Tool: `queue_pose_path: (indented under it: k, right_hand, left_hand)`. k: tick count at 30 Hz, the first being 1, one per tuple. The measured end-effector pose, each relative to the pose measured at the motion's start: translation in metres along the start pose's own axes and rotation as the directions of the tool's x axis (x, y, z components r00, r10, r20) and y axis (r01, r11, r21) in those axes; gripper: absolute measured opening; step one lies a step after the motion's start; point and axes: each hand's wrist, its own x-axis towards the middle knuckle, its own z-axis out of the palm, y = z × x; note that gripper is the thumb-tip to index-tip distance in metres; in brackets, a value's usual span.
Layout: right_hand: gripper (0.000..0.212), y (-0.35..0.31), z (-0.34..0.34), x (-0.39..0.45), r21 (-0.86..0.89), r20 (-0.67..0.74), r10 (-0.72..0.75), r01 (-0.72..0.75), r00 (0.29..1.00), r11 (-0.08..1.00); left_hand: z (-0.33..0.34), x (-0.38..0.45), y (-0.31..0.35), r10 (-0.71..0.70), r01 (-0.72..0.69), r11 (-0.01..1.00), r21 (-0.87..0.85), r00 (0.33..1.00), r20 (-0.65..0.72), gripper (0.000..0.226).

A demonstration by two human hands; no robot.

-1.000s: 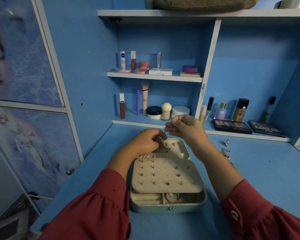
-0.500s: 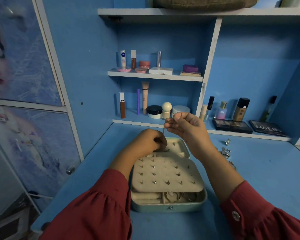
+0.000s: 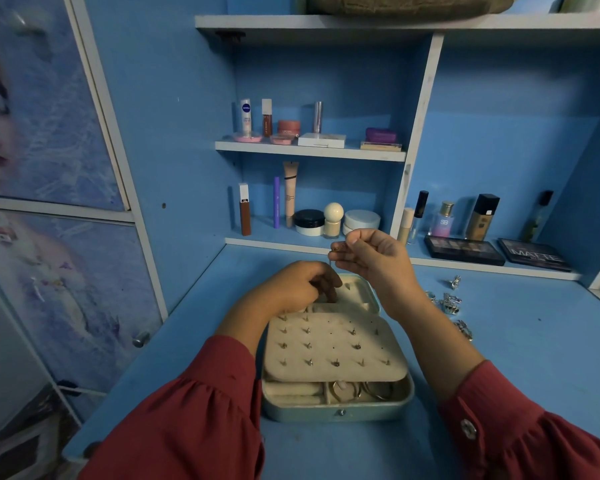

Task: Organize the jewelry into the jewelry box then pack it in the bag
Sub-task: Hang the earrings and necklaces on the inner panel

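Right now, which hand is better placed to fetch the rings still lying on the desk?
Right. The rings lie to the right of the jewelry box, beside the right hand. It pinches a thin chain, though, while the left hand is down in the box.

Centre of frame: open jewelry box [image 3: 336, 408] on the blue bench [image 3: 520, 358]. A cream stud panel [image 3: 333, 344] dotted with earrings covers most of it; rings show in the near compartments. Left hand [image 3: 291, 289] reaches into the far part of the box, fingers curled down. Right hand [image 3: 374, 258] is raised above it, pinching a thin chain [image 3: 336, 249] that hangs toward the left hand. Right of the box: small silver pieces [image 3: 451, 303] loose on the bench. Upper frame: shelves [image 3: 309, 150] with cosmetics.
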Motion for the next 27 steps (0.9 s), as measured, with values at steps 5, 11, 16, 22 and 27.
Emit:
queue_pose_path:
  k: [5,11,16,22,27]
  right_hand:
    - [0.012,0.0015,-0.001,0.0006,-0.016,0.008,0.007,-0.006,1.0,1.0]
    - [0.013,0.0036,0.0003,0.001,-0.035,0.016,0.023,-0.022,1.0,0.999]
    - [0.012,0.005,0.0007,0.0014,-0.069,0.011,0.051,-0.05,0.999,0.996]
    - [0.014,0.0072,-0.0019,0.0023,-0.227,0.008,0.047,-0.044,0.999,0.973]
    - [0.016,0.0081,-0.0015,0.0021,-0.284,0.01,0.057,-0.052,0.998,0.957]
  left_hand:
    - [-0.0021,0.0004,-0.0015,-0.035,0.036,0.999,0.014,0.999,-0.028,0.04]
    - [0.0013,0.0028,0.0019,-0.069,0.07,0.991,0.115,0.998,-0.009,0.03]
    - [-0.0042,-0.0001,0.0007,-0.04,0.043,0.999,0.034,0.996,-0.08,0.03]
    - [-0.0078,-0.0033,0.0068,0.105,-0.144,0.985,-0.09,0.933,-0.344,0.021]
    - [-0.0038,-0.0004,0.0061,0.152,-0.22,0.968,-0.124,0.899,-0.412,0.012]
